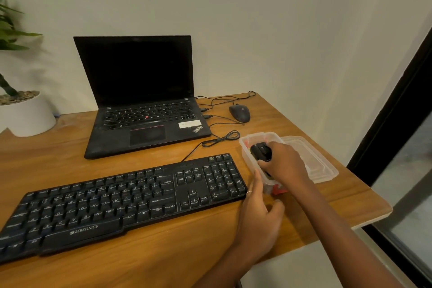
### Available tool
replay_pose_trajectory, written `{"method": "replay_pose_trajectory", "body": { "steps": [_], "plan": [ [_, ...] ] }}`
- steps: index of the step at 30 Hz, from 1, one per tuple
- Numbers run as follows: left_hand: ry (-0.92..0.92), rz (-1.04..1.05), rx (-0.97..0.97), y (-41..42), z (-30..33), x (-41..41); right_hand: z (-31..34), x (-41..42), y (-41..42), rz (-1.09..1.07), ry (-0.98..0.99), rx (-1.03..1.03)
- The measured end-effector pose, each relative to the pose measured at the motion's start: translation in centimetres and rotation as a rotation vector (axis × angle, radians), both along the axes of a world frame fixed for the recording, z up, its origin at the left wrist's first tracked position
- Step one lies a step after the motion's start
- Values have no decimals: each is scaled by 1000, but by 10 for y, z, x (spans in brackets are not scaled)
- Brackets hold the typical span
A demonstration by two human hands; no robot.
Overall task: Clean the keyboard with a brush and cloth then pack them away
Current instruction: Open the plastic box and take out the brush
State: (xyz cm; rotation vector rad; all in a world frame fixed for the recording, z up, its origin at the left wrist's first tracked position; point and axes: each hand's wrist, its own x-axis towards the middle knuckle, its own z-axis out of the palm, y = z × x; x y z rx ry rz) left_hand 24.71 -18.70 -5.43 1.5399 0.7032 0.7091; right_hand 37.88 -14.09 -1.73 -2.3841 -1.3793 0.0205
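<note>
We take the black Zebronics keyboard point(124, 203) as our landmark; it lies flat on the wooden table point(163, 262), its cable running off from its far edge. Just beside its right end, by the number pad, stands a clear plastic container point(251, 145), and our right hand point(284, 166) reaches into it from above, its fingers curled round a black object point(260, 151) that we take to be the brush, though we cannot tell for sure. Something red point(279, 190) shows at the near end of the container, under our wrist; whether it is the cloth we cannot tell. Our left hand point(260, 215) rests just off the keyboard's right front corner, fingers straight and close together against the container's near wall, thumb spread apart, a ring on one finger. The container's clear lid point(313, 161) lies beyond it, farther right of the keyboard. Behind the keyboard an open ThinkPad laptop point(142, 98) sits with a dark screen, and a black wired mouse point(239, 112) lies behind the keyboard's right end. Well behind its left end stands a white pot with a green plant point(25, 114).
</note>
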Motion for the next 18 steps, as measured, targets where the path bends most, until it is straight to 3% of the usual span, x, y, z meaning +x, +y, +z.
{"method": "replay_pose_trajectory", "body": {
  "steps": [10,14,18],
  "plan": [
    [-53,89,-21,7,29,-26,21,-22,-20,53,38,340],
    [-179,160,-102,23,51,-49,37,-68,-36,211,209,534],
    [-265,216,-223,44,60,-73,32,-120,-43,308,343,600]
  ]
}}
